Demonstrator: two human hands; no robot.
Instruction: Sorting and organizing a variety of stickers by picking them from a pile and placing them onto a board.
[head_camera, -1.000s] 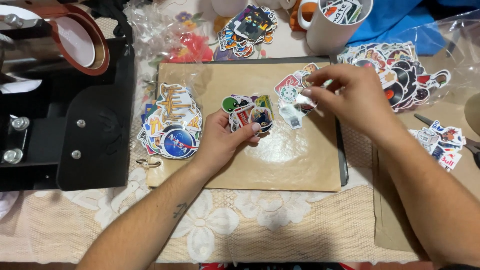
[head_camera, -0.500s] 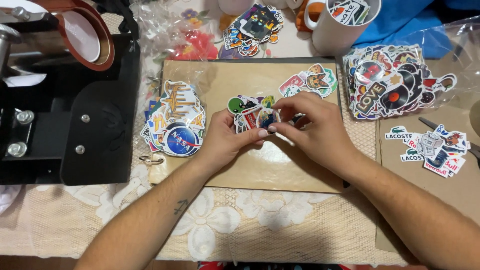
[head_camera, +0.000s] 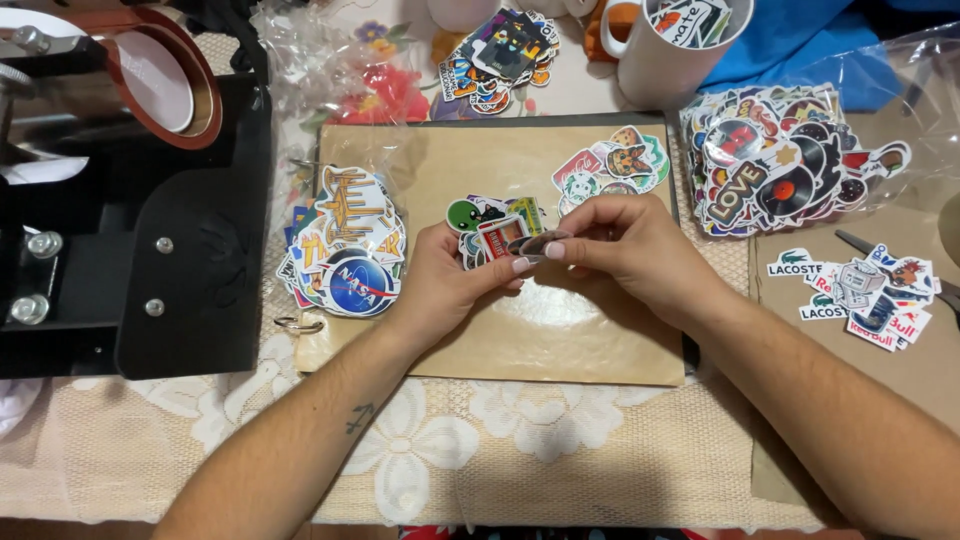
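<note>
Black press machine (head_camera: 130, 230) is seen at left on the desk (head_camera: 520, 450), with a round red-rimmed heating element (head_camera: 160, 80) at its top. Desk is covered by a cream lace cloth. A brown board (head_camera: 560, 330) is laid at centre. A sticker pile in clear wrap (head_camera: 345, 250) is seen at the board's left edge, a metal ring (head_camera: 298, 325) just beside it. A small sticker cluster (head_camera: 610, 165) lies at the board's upper right. Another pile (head_camera: 500, 50) is placed above the board. White mug (head_camera: 670, 50) stands at top right, blue cloth (head_camera: 790, 40) beside it. A large bagged pile (head_camera: 780, 160) and a smaller loose group (head_camera: 865, 295) are seen at right.
</note>
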